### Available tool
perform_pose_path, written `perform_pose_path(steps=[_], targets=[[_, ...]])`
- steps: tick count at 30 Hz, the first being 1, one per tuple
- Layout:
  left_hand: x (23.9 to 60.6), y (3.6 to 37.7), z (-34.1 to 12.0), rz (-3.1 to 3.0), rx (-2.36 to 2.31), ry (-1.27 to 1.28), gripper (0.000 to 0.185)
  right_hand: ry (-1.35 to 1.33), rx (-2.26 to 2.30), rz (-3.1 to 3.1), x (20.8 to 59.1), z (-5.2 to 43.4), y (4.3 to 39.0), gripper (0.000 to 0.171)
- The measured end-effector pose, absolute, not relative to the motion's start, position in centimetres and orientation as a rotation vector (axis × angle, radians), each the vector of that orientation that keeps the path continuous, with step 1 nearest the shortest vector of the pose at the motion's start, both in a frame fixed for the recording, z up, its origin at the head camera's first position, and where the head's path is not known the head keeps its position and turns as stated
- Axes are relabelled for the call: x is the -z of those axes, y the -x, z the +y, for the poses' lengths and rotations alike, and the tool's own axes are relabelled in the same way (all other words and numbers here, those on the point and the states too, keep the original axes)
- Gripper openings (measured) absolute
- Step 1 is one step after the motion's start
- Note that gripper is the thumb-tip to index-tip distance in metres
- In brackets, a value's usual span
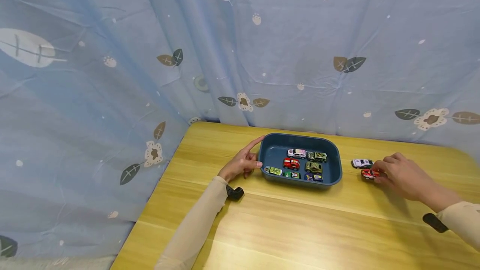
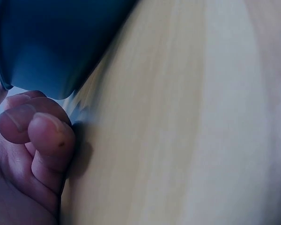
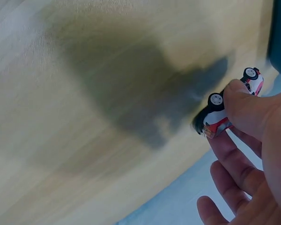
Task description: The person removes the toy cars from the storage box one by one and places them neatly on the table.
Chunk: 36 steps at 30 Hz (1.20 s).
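A dark blue tray (image 1: 300, 137) stands on the wooden table and holds several toy cars in rows. My left hand (image 1: 243, 163) is at the tray's left end, its straight index finger along the rim and its thumb against the wall. In the left wrist view the other fingers (image 2: 42, 136) are curled beside the tray (image 2: 51, 42) and hold nothing. To the right of the tray, my right hand (image 1: 397, 174) pinches a red and white toy car (image 1: 369, 173) low at the table. The right wrist view shows the thumb pressing that car (image 3: 215, 123). A white toy car (image 1: 362, 163) sits just behind it.
A blue leaf-print curtain (image 1: 240, 53) hangs close behind the table and down its left side. The table's left edge (image 1: 150, 203) runs diagonally toward me. Bare wood (image 1: 300, 228) lies between the tray and me.
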<state>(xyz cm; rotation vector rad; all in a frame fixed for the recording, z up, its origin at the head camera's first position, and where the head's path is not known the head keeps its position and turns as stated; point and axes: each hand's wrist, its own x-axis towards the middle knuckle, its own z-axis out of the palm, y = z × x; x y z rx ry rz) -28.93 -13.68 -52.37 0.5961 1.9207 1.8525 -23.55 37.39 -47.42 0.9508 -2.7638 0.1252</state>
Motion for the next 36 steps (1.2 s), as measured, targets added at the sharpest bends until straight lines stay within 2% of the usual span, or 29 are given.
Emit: perform_pose_path(steps=[25,36], targets=[[52.4,29.0,-13.7,1.942,-1.833,-0.607,0.088,-0.859,-0.106,-2.866,49.0,37.0,23.5,0.028],[52.5,29.0,-13.7,1.939,-1.839,-0.611,0.088,-0.863,-0.138,-2.77,49.8,37.1,23.5,0.034]])
